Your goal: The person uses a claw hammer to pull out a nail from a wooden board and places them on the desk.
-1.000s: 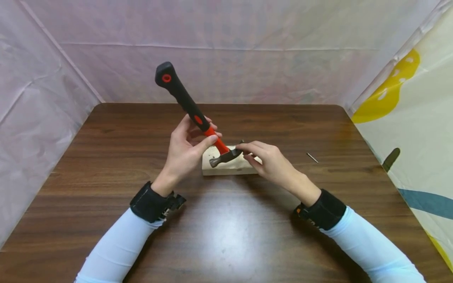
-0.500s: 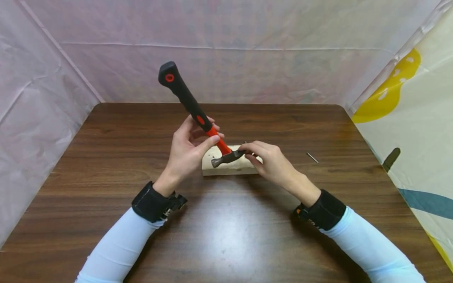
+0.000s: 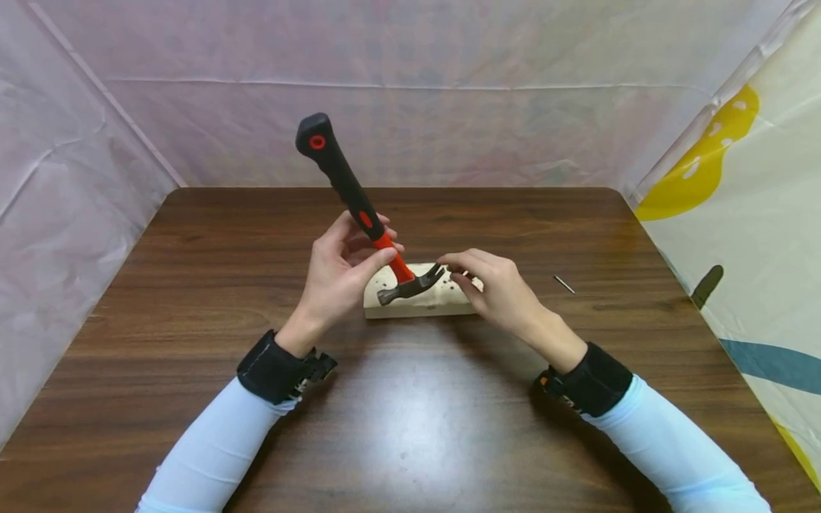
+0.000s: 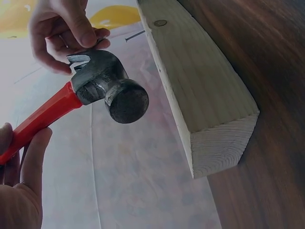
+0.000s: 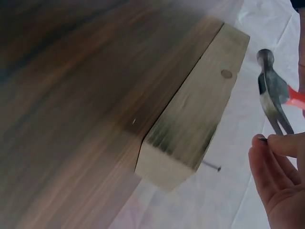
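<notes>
My left hand grips a claw hammer around its red neck, with the black handle tilted up and the head low over a pale wooden block. The hammer's forked claw points at my right hand. Between that hand's thumb and fingertips is a small dark nail, mostly hidden by the fingers. In the right wrist view the claw tips lie close to those fingertips. Another nail sticks out of the block's top face, also seen in the left wrist view. Several dark holes mark that face.
A loose nail lies on the brown wooden table, right of the block. White sheeting hangs behind the table, and a patterned sheet hangs on the right.
The hammer's handle has tipped a little to the right. My right hand has shifted slightly right, away from the claw, and the claw's fork now shows clear of the fingers.
</notes>
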`<state>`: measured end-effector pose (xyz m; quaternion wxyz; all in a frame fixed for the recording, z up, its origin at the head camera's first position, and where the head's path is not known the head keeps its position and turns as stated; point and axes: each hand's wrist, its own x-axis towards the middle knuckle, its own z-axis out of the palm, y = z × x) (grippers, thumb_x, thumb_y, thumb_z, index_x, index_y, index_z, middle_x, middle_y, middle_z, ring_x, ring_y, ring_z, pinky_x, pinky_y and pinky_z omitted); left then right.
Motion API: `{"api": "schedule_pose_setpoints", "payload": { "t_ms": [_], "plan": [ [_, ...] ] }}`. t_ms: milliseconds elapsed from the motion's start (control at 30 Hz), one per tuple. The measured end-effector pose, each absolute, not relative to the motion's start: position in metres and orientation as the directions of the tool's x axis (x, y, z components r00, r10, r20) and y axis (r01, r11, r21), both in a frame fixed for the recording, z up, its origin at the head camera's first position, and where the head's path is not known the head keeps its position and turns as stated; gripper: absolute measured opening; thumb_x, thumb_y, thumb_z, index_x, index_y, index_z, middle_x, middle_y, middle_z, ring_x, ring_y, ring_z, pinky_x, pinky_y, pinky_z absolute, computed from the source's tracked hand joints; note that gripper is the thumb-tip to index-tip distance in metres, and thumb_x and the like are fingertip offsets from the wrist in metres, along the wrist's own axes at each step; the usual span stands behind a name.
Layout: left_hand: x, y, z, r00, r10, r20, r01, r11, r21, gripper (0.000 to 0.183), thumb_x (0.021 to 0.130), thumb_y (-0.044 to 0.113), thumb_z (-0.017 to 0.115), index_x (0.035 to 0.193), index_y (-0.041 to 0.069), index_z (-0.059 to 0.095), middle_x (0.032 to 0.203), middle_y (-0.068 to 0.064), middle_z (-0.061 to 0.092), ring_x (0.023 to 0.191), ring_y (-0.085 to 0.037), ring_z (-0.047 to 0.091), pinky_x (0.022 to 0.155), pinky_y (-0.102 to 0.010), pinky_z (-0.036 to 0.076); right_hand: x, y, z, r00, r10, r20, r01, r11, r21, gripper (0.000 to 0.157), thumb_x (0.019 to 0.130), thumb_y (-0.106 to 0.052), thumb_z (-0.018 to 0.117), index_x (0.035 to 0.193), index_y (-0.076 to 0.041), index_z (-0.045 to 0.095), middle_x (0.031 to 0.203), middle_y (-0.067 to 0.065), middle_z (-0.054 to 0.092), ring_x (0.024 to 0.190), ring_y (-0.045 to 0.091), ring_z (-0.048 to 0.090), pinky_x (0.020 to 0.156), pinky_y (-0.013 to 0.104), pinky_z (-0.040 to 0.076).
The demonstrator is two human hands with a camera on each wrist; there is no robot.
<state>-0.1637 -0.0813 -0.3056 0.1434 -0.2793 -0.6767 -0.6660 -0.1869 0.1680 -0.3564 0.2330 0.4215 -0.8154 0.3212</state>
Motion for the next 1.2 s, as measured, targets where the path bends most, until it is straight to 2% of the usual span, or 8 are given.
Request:
{"api": "schedule_pose_setpoints", "payload": {
  "t_ms": [333,600,800,967,1200],
  "plan": [
    [-0.166,-0.083,-0.306,-0.801,0.180,0.570,0.579,-0.004,0.815,0.039,0.083,-0.019,0.068,0.118,-0.010,0.054,0.101,-0.016,0.064,0.090,-0.038,0.067,0.080,-0.037,0.055,-0.194,0.197,-0.354,-0.583,-0.522,0.622,-0.791,0.541,-0.287,0.037,0.079,0.016,0.072,0.114,0.003,0.066,0.094,0.008,0.067,0.078,0.018,0.067,0.069,0.019,0.053],
    [-0.165,-0.084,-0.306,-0.810,0.176,0.559,0.570,0.011,0.822,0.039,0.083,-0.018,0.069,0.118,-0.010,0.055,0.102,-0.019,0.064,0.090,-0.036,0.068,0.080,-0.037,0.055,-0.197,0.219,-0.357,-0.656,-0.495,0.570,-0.724,0.625,-0.292,0.036,0.078,0.014,0.074,0.110,0.001,0.066,0.093,0.007,0.067,0.077,0.019,0.067,0.067,0.026,0.054],
    [-0.164,-0.084,-0.306,-0.811,0.178,0.557,0.572,0.040,0.820,0.039,0.083,-0.016,0.070,0.119,-0.009,0.056,0.102,-0.014,0.065,0.091,-0.036,0.068,0.080,-0.036,0.055,-0.200,0.237,-0.361,-0.701,-0.491,0.517,-0.677,0.686,-0.267,0.032,0.081,0.012,0.072,0.111,0.001,0.068,0.090,0.008,0.067,0.078,0.020,0.066,0.066,0.027,0.053],
    [-0.165,-0.084,-0.306,-0.808,0.183,0.561,0.575,0.037,0.817,0.038,0.082,-0.017,0.070,0.117,-0.009,0.056,0.102,-0.013,0.066,0.091,-0.036,0.067,0.081,-0.037,0.055,-0.202,0.255,-0.364,-0.771,-0.462,0.438,-0.601,0.756,-0.259,0.032,0.082,0.013,0.069,0.111,0.002,0.069,0.090,0.009,0.067,0.078,0.022,0.066,0.066,0.031,0.053],
    [-0.167,-0.084,-0.306,-0.802,0.185,0.568,0.582,0.023,0.813,0.037,0.082,-0.017,0.070,0.116,-0.009,0.057,0.101,-0.014,0.065,0.091,-0.038,0.067,0.080,-0.037,0.055,-0.204,0.273,-0.369,-0.876,-0.405,0.261,-0.469,0.842,-0.268,0.028,0.084,0.011,0.066,0.111,0.005,0.069,0.092,0.011,0.068,0.082,0.027,0.067,0.069,0.037,0.053]
  ]
}}
